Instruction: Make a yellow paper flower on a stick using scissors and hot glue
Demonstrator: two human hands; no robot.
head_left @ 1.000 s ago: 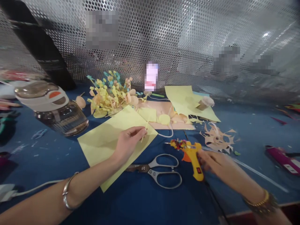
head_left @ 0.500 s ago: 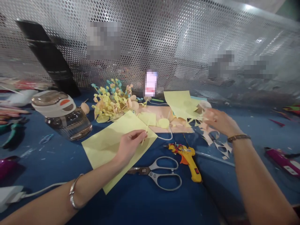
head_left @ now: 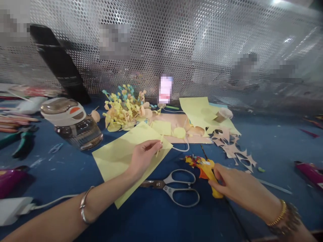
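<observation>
The left hand (head_left: 144, 158) is pinched shut on a thin yellow paper strip (head_left: 159, 148), above a yellow paper sheet (head_left: 118, 161) on the blue table (head_left: 151, 223). The right hand (head_left: 238, 188) is partly curled against a yellow hot glue gun (head_left: 203, 169); grip cannot be determined. Steel scissors (head_left: 156, 184) lie between the hands.

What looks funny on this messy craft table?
The yellow glue gun under the right hand looks odd: its front end is crusted with colorful lumps, probably old dried glue, so it looks dirty.
</observation>
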